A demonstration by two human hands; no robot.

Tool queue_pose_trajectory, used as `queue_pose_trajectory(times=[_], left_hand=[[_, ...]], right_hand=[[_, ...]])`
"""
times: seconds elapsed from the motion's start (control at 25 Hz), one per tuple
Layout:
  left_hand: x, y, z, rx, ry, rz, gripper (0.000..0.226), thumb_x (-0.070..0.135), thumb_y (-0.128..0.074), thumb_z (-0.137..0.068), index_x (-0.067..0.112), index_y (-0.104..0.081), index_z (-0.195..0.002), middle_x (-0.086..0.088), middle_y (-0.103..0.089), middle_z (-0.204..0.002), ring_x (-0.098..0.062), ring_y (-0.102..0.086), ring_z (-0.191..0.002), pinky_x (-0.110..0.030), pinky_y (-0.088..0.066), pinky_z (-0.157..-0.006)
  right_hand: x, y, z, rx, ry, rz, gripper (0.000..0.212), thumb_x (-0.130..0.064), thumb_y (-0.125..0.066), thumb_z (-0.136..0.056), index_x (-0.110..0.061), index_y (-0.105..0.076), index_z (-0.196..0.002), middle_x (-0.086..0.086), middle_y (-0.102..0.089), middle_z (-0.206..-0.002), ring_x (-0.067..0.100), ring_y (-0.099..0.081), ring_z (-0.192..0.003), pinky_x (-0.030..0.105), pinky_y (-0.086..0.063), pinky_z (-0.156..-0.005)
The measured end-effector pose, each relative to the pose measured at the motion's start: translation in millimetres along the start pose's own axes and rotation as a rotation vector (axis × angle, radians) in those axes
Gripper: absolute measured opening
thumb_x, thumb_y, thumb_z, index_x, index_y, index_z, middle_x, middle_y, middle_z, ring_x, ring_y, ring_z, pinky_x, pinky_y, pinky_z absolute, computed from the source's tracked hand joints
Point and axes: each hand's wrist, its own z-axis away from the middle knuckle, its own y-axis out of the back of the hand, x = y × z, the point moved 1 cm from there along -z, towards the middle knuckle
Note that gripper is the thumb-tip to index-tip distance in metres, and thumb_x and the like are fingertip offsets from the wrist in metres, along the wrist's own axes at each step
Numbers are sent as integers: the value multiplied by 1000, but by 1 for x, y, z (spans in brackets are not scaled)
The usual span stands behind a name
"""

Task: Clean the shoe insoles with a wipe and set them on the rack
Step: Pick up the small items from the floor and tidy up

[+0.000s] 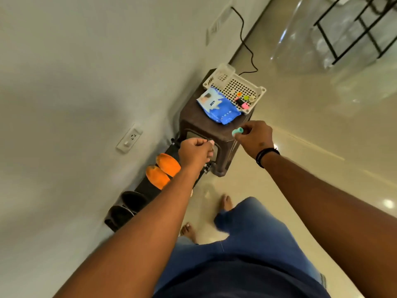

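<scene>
Two orange insoles point(163, 170) lie side by side on the low black rack point(150, 190) along the wall. Beside them on the rack sit two dark insoles point(126, 208). A blue wipe packet point(219, 107) lies on the brown plastic stool point(204, 130). My left hand point(195, 154) is curled in a fist just above the rack's end, next to the orange insoles; what it holds is hidden. My right hand point(253, 137) pinches a small teal clip-like object point(237, 131) over the stool's front corner.
A white perforated basket point(233, 87) with several small coloured items stands at the stool's far end. A black cable point(245, 39) runs down the wall behind it. A wall socket point(129, 140) is to the left. My bare feet stand on the glossy floor. A black metal frame point(354, 31) is far right.
</scene>
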Motion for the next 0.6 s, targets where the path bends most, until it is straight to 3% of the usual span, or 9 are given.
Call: queue_pose_trajectory(times=[0.08, 0.16, 0.28, 0.4, 0.52, 0.6], left_hand=[[14, -43, -25, -21, 19, 4, 14, 21, -75, -89, 9, -73, -82, -8, -75, -74, -12, -68, -60, -29, -59, -57], [30, -89, -61, -14, 51, 13, 17, 23, -76, -89, 7, -74, -88, -5, -76, -75, -11, -70, -59, -28, -60, -58], [56, -156, -125, 68, 130, 41, 18, 23, -76, -89, 5, -73, -92, -4, -76, -75, -10, -71, -61, -25, -56, -53], [73, -206, -183, 127, 206, 31, 19, 20, -75, -90, 2, -72, -95, -8, -73, -75, -11, -69, -60, -27, -57, -53], [83, -232, -237, 201, 210, -30, 13, 15, -75, -90, 8, -69, -80, -5, -70, -69, -12, -67, -55, -31, -57, -58], [78, -241, -271, 261, 207, -97, 22, 14, -76, -88, 14, -64, -69, -3, -70, -64, -14, -67, -55, -34, -57, -61]], right_hand=[[16, 15, -45, 31, -33, -14, 14, -18, -74, -79, -9, -74, -89, 0, -63, -76, 15, -56, -74, 25, -41, -68], [32, 26, -100, 49, -61, -46, 17, -20, -75, -79, -10, -75, -93, 2, -68, -80, 18, -60, -76, 29, -46, -69], [61, 37, -193, -9, -101, -45, 19, -19, -75, -78, -9, -75, -94, 8, -72, -87, 20, -63, -80, 36, -54, -77], [88, 43, -269, -77, -111, 25, 17, -17, -74, -78, -9, -74, -93, 8, -71, -88, 17, -58, -80, 32, -51, -77], [111, 32, -327, -166, -61, 104, 13, -17, -74, -79, -13, -72, -90, 5, -69, -91, 17, -58, -83, 27, -46, -73], [122, 17, -355, -235, -50, 139, 13, -17, -74, -80, -15, -71, -92, 3, -69, -94, 17, -58, -84, 25, -42, -71]])
